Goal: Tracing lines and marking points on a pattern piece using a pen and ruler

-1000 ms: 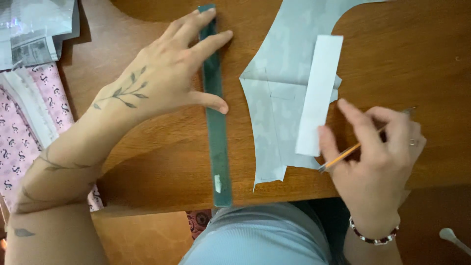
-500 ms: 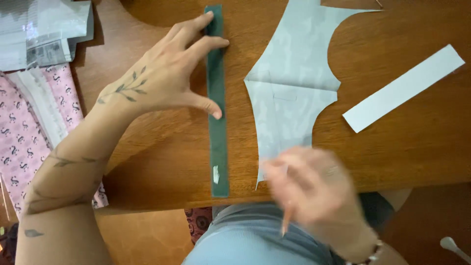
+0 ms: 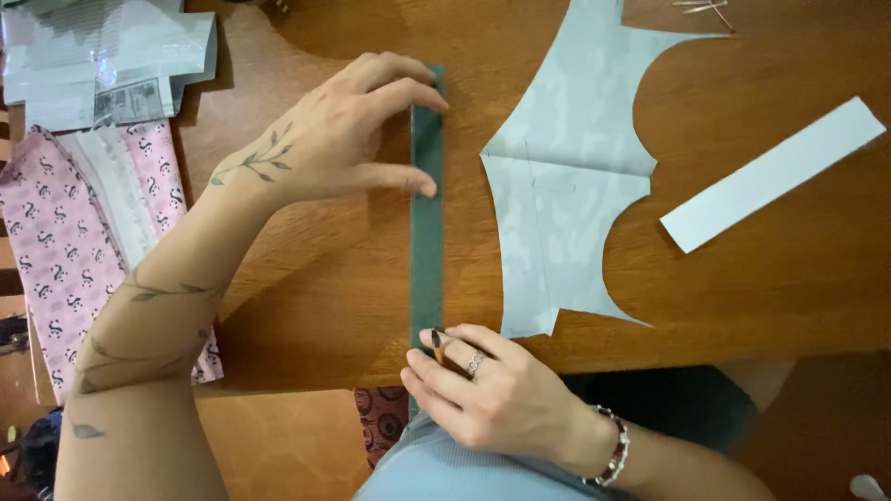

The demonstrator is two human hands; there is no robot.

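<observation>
Inventory, head cam, as I see it:

1. Folded clear plastic pkg w/ grey printed paper inside (image 3: 107, 60): top-left corner of the wooden table (image 3: 789, 297), roughly rectangular, lying flat. Small dark printed label patch at its lower edge; print too small to make out.
2. Pink patterned fabric (image 3: 56, 250): left edge, below the pkg, w/ a white lace-like strip (image 3: 111, 199) down its middle.
3. Green ruler (image 3: 427, 223): centre of table, long axis running away from me toward the far side, near end at the table's front edge. Narrow, flat on the wood.
4. Left hand (image 3: 325, 139): fingers spread, open, flat on top; thumb tip and fingertips press the ruler's left edge at its far half. Grips nothing.
5. Right hand (image 3: 483, 385): at the ruler's near end, fingers loosely curled around a pencil (image 3: 436, 345), tip pointing up at the ruler's end. Ring and beaded bracelet (image 3: 613, 445) on this side.
6. Pale blue-grey pattern piece (image 3: 566, 186): just right of the ruler, not touching it; curved cut-outs on right side, long axis also far-to-near, near corner at the table edge. Faint pencil lines on it.
7. White paper strip (image 3: 770, 176): well right of the pattern pc, lying diagonally, far end up-right.
8. Pins (image 3: 705, 9): top edge, right of centre, small, few.
</observation>
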